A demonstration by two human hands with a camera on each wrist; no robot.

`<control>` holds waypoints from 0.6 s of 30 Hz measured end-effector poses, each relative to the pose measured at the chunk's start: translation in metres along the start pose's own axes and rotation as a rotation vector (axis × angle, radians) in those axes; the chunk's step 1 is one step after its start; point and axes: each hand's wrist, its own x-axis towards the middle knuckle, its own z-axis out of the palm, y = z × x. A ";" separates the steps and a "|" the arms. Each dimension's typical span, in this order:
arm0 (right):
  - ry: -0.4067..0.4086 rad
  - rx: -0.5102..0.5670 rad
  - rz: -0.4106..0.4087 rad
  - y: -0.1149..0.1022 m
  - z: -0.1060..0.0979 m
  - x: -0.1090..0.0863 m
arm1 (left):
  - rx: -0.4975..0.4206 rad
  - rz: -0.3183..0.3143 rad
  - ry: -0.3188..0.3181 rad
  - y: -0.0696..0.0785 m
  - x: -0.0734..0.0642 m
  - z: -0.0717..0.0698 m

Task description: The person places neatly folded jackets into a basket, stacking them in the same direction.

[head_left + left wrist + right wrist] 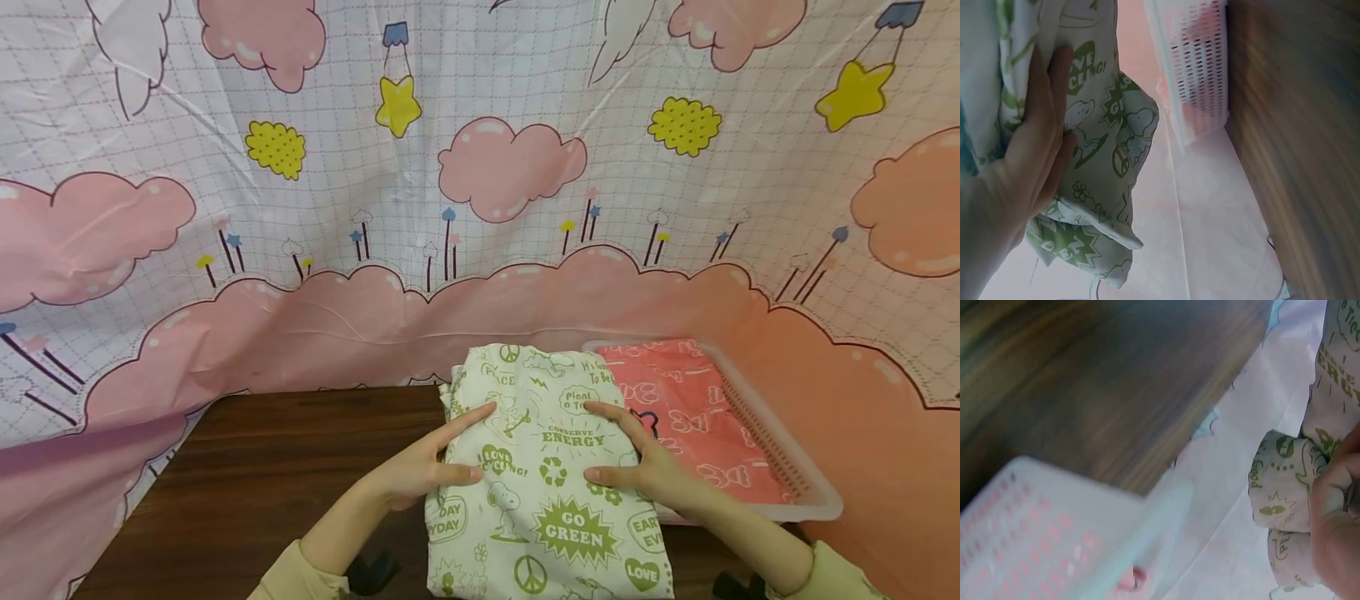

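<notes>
A folded white cloth (573,475) with green lettering and cartoon prints is held up in front of me in the head view. My left hand (420,471) grips its left side, thumb and index finger on the printed face, the other fingers hidden. On the right side my right hand (652,468) holds it the same way. Layered folds of the cloth (1100,125) hang past the left hand (1016,162) in the left wrist view. Rolled-looking folds (1282,487) show beside the right hand (1335,519) in the right wrist view.
A white perforated plastic basket (813,492) stands at the right, partly behind the cloth and right arm. Inside it lies a red-pink cloth (690,408) with pale bow outlines. The dark wooden table (255,483) extends left. A cloud-patterned curtain (337,325) closes off the back and sides.
</notes>
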 end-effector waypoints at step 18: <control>0.111 -0.401 -0.035 0.005 -0.114 -0.008 | -0.038 0.020 0.038 0.003 0.119 0.024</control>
